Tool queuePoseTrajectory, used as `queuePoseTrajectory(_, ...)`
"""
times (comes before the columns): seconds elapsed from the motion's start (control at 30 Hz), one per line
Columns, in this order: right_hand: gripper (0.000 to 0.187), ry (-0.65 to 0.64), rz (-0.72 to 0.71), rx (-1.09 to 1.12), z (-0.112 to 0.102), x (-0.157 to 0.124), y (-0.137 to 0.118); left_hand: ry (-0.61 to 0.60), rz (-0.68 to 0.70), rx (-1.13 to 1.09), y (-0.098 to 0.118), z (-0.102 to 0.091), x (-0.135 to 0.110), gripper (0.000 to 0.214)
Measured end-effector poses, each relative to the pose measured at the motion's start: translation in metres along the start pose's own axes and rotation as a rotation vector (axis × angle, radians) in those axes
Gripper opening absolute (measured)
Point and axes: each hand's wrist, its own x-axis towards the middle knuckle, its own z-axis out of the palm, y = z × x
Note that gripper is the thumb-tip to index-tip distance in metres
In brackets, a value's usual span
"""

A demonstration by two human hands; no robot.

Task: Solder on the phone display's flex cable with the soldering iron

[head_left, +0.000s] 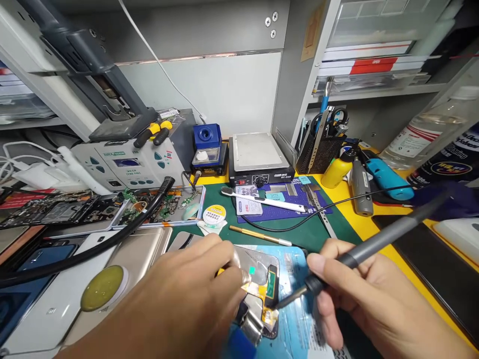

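My right hand (359, 294) grips a grey soldering iron (377, 239) like a pen, its dark tip lowered onto an opened phone (262, 294) lying on a light blue sheet (295, 319). The iron's black cable (299, 222) loops back across the green mat. My left hand (187, 294) rests on the phone's left side, fingers bent and pressing on the yellow-taped parts inside; whether it holds a small tool is hidden by the fingers.
A soldering station (130, 164) stands at back left, a hot plate (258, 157) at back centre, a tool cup (322, 144) to its right. Phone boards (56, 209), a flux tin (102, 288), a white pen (262, 199) and a yellow bottle (337, 169) lie around.
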Motion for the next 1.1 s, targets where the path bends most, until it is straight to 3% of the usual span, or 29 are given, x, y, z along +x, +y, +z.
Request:
queuePoseTrajectory(0.2,0.051,0.034,-0.002,0.032,0.002,0.005,0.002,-0.051,-0.051,-0.062,0.011,-0.015,0.003,0.025)
queuePoseTrajectory(0.57,0.043,0.073,-0.033,0.086,0.002,0.007,0.007,-0.175,-0.158,-0.118,0.017,-0.017,0.006,0.026)
queuePoseTrajectory(1.1,0.036,-0.077,0.04,0.238,-0.005,0.001,-0.003,-0.263,-0.161,-0.12,0.015,-0.021,0.008,0.027)
